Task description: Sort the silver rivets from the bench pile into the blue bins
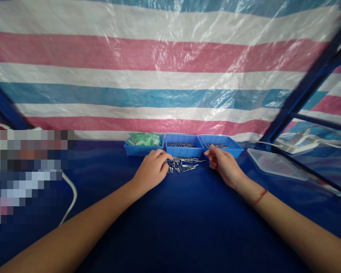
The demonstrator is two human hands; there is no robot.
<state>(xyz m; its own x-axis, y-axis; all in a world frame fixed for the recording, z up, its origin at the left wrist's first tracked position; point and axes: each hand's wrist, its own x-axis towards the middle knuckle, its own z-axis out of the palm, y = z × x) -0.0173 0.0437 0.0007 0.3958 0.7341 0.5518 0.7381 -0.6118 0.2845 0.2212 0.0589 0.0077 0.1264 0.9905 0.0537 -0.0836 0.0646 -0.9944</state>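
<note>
Metal pins (178,164) are lying beside the left hand (152,168), its grip unclear. The right hand (223,163) is curling, contents indiscernible.

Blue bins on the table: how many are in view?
3. The left bin holds green packets; the middle bin and right bin hold metal pins, side by side behind the hands.

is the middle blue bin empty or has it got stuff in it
Not empty: the middle blue bin has thin metal pins lying inside, visible above its front wall.
</note>
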